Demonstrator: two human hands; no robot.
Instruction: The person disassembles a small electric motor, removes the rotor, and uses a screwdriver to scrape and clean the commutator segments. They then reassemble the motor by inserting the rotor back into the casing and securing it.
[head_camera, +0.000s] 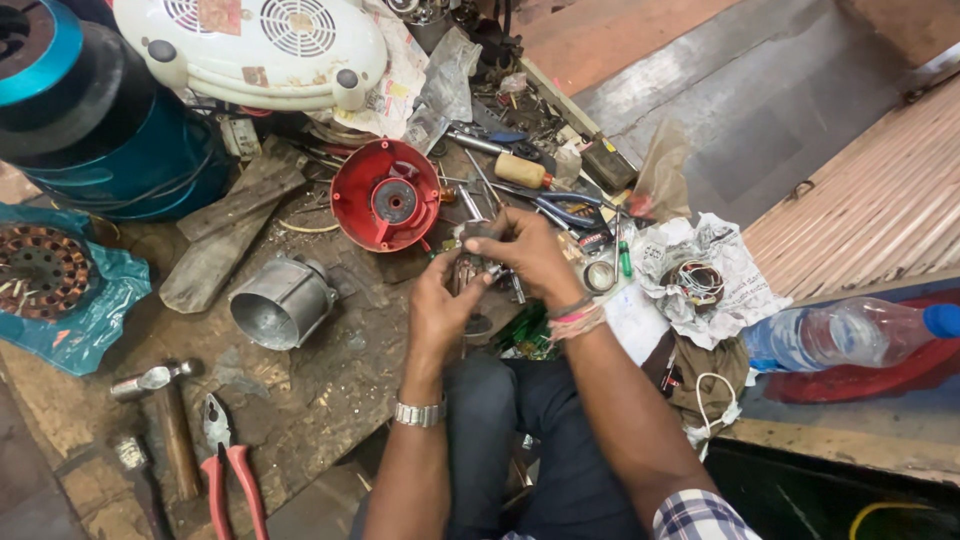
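Keep the small metal part (478, 262) braced low over the worn workbench (330, 390), turning it slowly. Red motor housing (388, 207) sits just beyond the fingers, grey cylinder (282, 303) off to their left. Left hand (440, 305) and right hand (525, 250) both pinch the part, fingers narrow.

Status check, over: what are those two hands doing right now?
Left hand and right hand both grip a small metal part. Red motor housing just beyond. Tools crowd the bench.
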